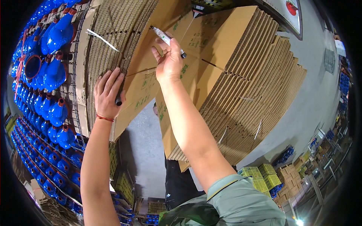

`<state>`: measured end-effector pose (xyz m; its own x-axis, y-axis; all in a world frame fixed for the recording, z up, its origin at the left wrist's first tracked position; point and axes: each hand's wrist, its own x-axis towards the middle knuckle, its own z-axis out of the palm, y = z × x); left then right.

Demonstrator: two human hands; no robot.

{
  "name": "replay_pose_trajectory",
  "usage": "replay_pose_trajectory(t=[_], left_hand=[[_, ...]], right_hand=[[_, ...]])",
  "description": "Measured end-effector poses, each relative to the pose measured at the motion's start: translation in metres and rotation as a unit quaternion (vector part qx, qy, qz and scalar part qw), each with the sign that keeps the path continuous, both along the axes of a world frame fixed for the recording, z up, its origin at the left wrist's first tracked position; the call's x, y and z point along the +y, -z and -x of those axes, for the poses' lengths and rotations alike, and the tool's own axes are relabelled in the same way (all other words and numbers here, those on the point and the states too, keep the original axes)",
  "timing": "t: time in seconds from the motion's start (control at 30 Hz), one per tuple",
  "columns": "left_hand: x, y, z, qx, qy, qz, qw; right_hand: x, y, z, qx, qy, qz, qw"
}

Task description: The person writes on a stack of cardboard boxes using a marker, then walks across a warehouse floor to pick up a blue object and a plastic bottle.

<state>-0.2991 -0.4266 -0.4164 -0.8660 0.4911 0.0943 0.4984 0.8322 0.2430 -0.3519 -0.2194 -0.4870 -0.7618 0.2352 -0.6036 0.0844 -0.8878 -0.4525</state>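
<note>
A white marker pen (163,36) is in my right hand (169,62), between thumb and fingers. Its dark narrow tip points up and left at the face of a brown cardboard sheet (145,47). My left hand (108,92) rests with its fingers stretched over the ridged edges of the left cardboard stack (109,37). A short black cylinder, which looks like the marker's cap (118,101), sticks out by its thumb. Green print shows on the sheets between the two stacks. Whether the tip touches the cardboard, I cannot tell.
A second stack of flattened cardboard (249,86) leans open on the right. White ties (103,39) poke out of the stacks. Wire racks of glossy blue parts (56,75) rise at the left. Yellow crates (256,177) and stacked cartons (289,179) stand at the lower right.
</note>
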Motion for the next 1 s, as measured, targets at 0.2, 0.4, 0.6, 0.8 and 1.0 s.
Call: replay_pose_trajectory(t=[0.2, 0.4, 0.6, 0.8, 1.0], left_hand=[[-0.001, 0.001, 0.000, -0.006, 0.007, 0.012, 1.000], [-0.005, 0.001, -0.003, -0.005, 0.009, 0.021, 1.000], [0.003, 0.001, 0.001, -0.011, 0.017, 0.015, 1.000], [0.002, -0.002, -0.002, -0.014, 0.006, 0.015, 1.000], [0.003, -0.002, 0.002, 0.000, 0.012, 0.024, 1.000]], right_hand=[[0.002, -0.002, 0.010, -0.083, 0.048, -0.077, 0.992], [0.008, -0.009, 0.013, 0.030, 0.073, -0.159, 0.984], [-0.015, -0.013, 0.051, 0.050, -0.047, -0.642, 0.763], [0.028, -0.035, 0.016, 0.023, -0.076, -0.701, 0.709], [0.101, -0.070, -0.046, 0.014, 0.030, -0.618, 0.786]])
